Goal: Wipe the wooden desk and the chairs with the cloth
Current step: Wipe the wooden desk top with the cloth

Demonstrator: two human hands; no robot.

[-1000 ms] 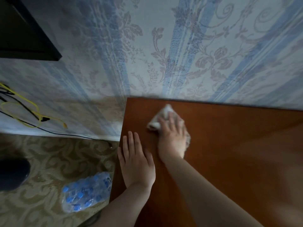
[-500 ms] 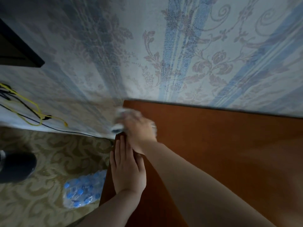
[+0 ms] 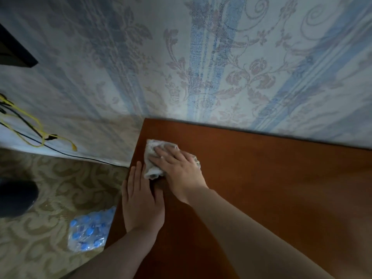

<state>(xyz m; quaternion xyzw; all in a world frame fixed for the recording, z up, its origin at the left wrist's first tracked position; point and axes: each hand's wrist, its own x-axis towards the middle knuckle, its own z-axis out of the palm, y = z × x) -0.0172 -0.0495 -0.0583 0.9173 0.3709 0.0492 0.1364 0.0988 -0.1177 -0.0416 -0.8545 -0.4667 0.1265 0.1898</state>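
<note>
Right hand (image 3: 179,168) lies palm-down on the cloth (image 3: 154,158), fingers spread flat and pressing it onto the wooden desk (image 3: 261,188); not a closed grasp, the cloth is pinned under the palm and fingers. Cloth is whitish, crumpled, sitting at the desk's far-left corner, close to the left edge and just short of the back edge. Bits of cloth stick out past the fingertips toward the corner and on the far side of the hand.

Left hand (image 3: 142,200) lies flat and open on the desk just nearer the camera than the cloth, fingers together along the desk's left edge, fingertips touching or nearly touching the cloth's near end. It holds nothing. The right wrist crosses just beside the left hand's thumb side.

Desk top is reddish-brown and smooth, its back edge against the wallpapered wall (image 3: 221,67), pale with blue stripes and floral scrolls.

Left of the desk, down on the patterned beige carpet (image 3: 50,188): a shrink-wrapped pack of blue-capped bottles (image 3: 89,230) right beside the desk's side. Further left a dark rounded object (image 3: 16,196), unclear what. Yellow and black cables (image 3: 38,135) run along the wall base left of the desk. Dark furniture corner (image 3: 14,53) high on the left.
</note>
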